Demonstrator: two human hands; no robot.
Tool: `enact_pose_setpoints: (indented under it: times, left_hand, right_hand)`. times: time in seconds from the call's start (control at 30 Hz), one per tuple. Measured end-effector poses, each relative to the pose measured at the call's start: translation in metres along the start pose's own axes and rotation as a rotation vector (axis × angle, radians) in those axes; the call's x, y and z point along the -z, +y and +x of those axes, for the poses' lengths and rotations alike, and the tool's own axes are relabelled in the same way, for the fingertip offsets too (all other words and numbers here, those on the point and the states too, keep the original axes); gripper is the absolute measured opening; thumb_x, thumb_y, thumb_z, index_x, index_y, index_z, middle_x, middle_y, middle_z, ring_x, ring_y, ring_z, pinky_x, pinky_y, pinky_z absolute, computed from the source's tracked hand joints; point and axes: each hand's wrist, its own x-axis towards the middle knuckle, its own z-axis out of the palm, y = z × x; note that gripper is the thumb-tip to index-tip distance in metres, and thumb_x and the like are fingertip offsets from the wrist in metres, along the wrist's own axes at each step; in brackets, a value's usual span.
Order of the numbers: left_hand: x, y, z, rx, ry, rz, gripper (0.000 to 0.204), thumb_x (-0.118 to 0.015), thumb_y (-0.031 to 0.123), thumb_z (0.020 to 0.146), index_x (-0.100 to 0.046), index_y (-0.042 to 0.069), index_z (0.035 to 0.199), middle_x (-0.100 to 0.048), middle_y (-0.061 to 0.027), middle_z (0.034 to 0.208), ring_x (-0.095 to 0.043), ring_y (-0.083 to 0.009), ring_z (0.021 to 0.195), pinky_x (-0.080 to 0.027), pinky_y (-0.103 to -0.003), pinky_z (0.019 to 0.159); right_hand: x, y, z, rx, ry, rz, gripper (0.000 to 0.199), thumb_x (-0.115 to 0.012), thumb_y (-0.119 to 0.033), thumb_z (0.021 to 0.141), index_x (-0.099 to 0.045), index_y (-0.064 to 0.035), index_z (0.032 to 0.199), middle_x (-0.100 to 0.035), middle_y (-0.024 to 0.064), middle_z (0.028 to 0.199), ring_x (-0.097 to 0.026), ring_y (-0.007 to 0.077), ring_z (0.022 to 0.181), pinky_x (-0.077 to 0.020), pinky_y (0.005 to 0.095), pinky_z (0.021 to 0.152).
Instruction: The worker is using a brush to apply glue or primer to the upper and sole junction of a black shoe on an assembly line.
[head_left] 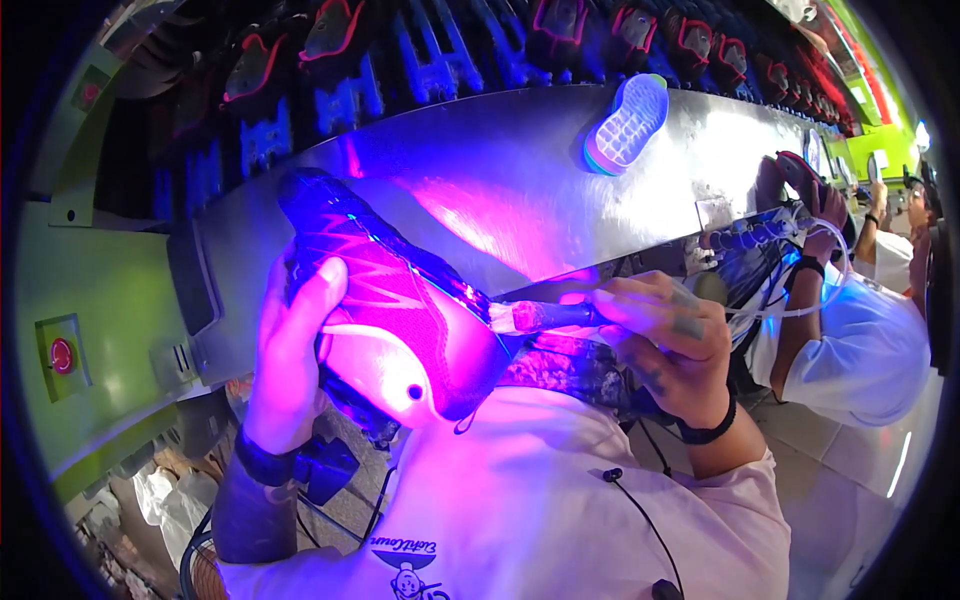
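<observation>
Steel conveyor (560, 170) behind the shoe (400, 300): left hand (290, 350) grips the shoe, right hand (670, 345) grips a brush (535, 316); best kept steady along its edge.

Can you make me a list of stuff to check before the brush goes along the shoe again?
1. Left hand has a firm grip on the shoe: ok, fingers wrap round it.
2. Right hand has a grip on the brush: ok.
3. Brush tip meets the shoe's edge: ok, bristles touch it.
4. Purple light falls on the working spot: ok, the shoe glows pink.
5. Enough glue on the bristles: cannot tell.
6. The person to the right is apart from the brush hand: ok, a gap shows.
</observation>
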Motion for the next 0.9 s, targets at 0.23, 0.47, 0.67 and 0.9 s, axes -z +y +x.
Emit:
enact_pose_setpoints:
  times: [0.23, 0.47, 0.67, 0.9]
  left_hand:
    - [-0.007, -0.001, -0.009, 0.19, -0.085, -0.259, 0.039, -0.053, 0.034, 0.106, -0.062, 0.006, 0.131, -0.069, -0.0075, 0.123, -0.069, -0.017, 0.11, -0.055, -0.034, 0.095]
    - [-0.026, 0.002, -0.031, 0.127, 0.164, -0.132, 0.034, -0.053, 0.038, 0.107, -0.063, 0.01, 0.122, -0.068, -0.0022, 0.099, -0.069, -0.0122, 0.089, -0.056, -0.029, 0.079]
    - [-0.04, 0.001, -0.043, 0.383, -0.085, -0.575, 0.033, -0.052, 0.04, 0.107, -0.056, 0.011, 0.122, -0.062, -0.0074, 0.099, -0.065, -0.0176, 0.094, -0.052, -0.034, 0.085]
    - [-0.031, -0.034, -0.06, 0.263, -0.244, -0.413, 0.059, -0.048, 0.045, 0.107, -0.043, 0.005, 0.152, -0.06, -0.016, 0.14, -0.062, -0.0289, 0.126, -0.049, -0.047, 0.107]
  right_hand:
    - [0.012, -0.006, 0.026, 0.228, 0.078, -0.107, 0.051, -0.071, 0.008, 0.07, -0.075, -0.0011, 0.12, -0.075, 0.0141, 0.106, -0.07, 0.0283, 0.087, -0.0568, 0.0373, 0.077]
    - [0.034, -0.017, 0.046, 0.466, 0.125, -0.177, 0.042, -0.072, 0.004, 0.076, -0.075, -0.0018, 0.118, -0.075, 0.0139, 0.102, -0.07, 0.0289, 0.086, -0.0565, 0.0359, 0.071]
    - [0.047, -0.024, 0.054, 0.529, 0.141, -0.18, 0.041, -0.077, 0.0, 0.075, -0.077, -0.0042, 0.116, -0.076, 0.0099, 0.1, -0.069, 0.0271, 0.082, -0.0558, 0.0348, 0.069]
    - [0.054, -0.02, 0.056, 0.597, 0.183, -0.167, 0.039, -0.083, -0.006, 0.07, -0.079, -0.0065, 0.109, -0.076, 0.0065, 0.098, -0.069, 0.0242, 0.081, -0.056, 0.0334, 0.069]
